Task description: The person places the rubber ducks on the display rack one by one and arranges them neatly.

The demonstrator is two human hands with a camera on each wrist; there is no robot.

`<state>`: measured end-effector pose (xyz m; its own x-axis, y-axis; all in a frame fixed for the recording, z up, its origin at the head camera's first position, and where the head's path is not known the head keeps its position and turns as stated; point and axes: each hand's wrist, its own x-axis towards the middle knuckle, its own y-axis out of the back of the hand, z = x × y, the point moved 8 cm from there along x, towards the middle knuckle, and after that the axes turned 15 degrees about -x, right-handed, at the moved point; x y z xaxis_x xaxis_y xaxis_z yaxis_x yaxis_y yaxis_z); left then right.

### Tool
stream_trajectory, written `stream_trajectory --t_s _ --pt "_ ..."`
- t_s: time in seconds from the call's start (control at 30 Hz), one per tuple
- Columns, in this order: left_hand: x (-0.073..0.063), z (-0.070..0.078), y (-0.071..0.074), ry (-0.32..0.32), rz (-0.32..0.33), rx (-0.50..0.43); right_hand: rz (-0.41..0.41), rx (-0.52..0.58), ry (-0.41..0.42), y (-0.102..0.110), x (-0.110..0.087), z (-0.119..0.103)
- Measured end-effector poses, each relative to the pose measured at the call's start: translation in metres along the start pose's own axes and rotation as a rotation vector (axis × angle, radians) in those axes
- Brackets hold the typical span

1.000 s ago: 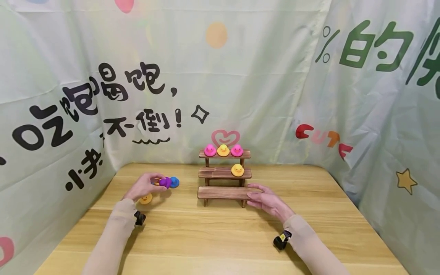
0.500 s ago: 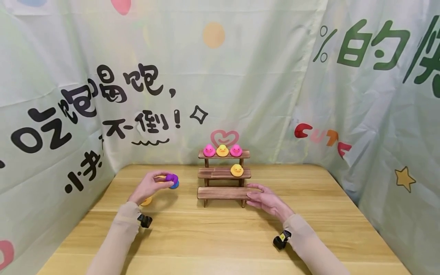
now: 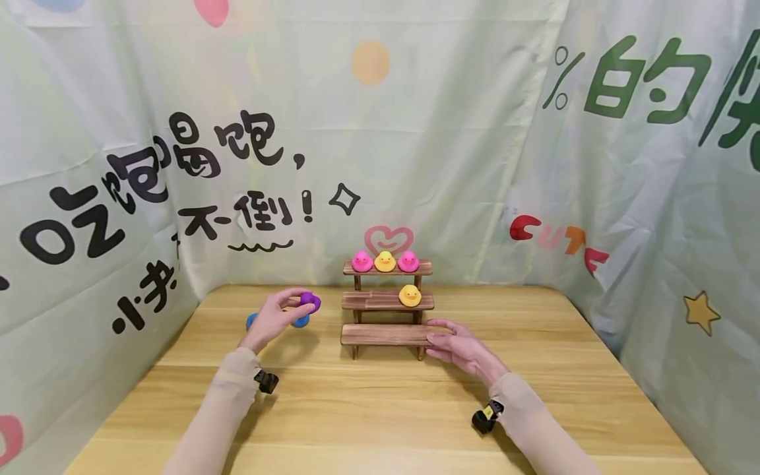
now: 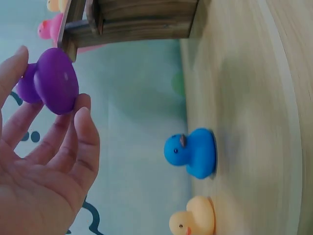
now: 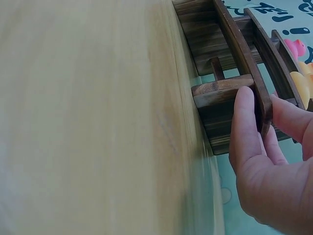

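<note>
My left hand pinches a purple rubber duck between thumb and fingertips, above the table and left of a three-tier wooden shelf. The left wrist view shows the purple duck with its base turned to the camera. Below the hand, a blue duck and a yellow duck sit on the table. My right hand grips the right end of the shelf's lowest board, thumb on one side and fingers on the other.
Two pink ducks flank a yellow duck on the top tier. Another yellow duck sits at the right of the middle tier. A second blue shape shows left of my left hand. Printed cloth hangs behind the table.
My left hand has moved right and slightly up with the purple duck. The left blue shape has come into view, while the yellow duck near the wrist is now covered. My right hand stays put.
</note>
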<state>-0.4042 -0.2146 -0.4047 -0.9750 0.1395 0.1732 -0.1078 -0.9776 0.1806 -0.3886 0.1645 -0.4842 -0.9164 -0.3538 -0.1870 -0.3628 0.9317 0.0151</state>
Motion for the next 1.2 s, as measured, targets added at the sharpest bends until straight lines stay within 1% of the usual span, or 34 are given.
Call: stream_trajectory --t_s 0.13,0.37,0.47,0.57,0.7,0.83,1.0,1.07,1.2 --pt "0.002 0.002 -0.007 -0.022 0.007 -0.001 -0.002 0.005 0.005 0.001 0.0 0.0" --pt "0.005 0.003 -0.018 -0.048 0.051 -0.001 -0.007 0.009 0.007 0.001 -0.002 -0.001" --pt "0.006 0.006 -0.022 -0.081 0.063 -0.002 -0.012 0.004 0.013 0.0 -0.002 -0.002" --pt "0.006 0.01 -0.026 -0.128 0.072 0.003 -0.012 0.004 0.015 0.0 -0.003 -0.002" --pt "0.008 0.013 -0.033 -0.183 0.075 0.031 -0.009 0.012 0.006 0.0 -0.002 -0.002" --pt "0.01 0.016 -0.04 -0.215 0.068 0.031 -0.014 0.019 0.01 0.0 -0.001 -0.002" --pt "0.011 0.023 -0.05 -0.249 0.065 0.038 -0.017 0.018 0.021 0.0 0.0 -0.002" --pt "0.012 0.025 -0.054 -0.253 0.067 0.052 -0.016 0.015 0.021 0.0 0.0 -0.001" --pt "0.013 0.028 -0.061 -0.275 0.052 0.066 -0.017 0.014 0.017 0.0 0.0 -0.001"
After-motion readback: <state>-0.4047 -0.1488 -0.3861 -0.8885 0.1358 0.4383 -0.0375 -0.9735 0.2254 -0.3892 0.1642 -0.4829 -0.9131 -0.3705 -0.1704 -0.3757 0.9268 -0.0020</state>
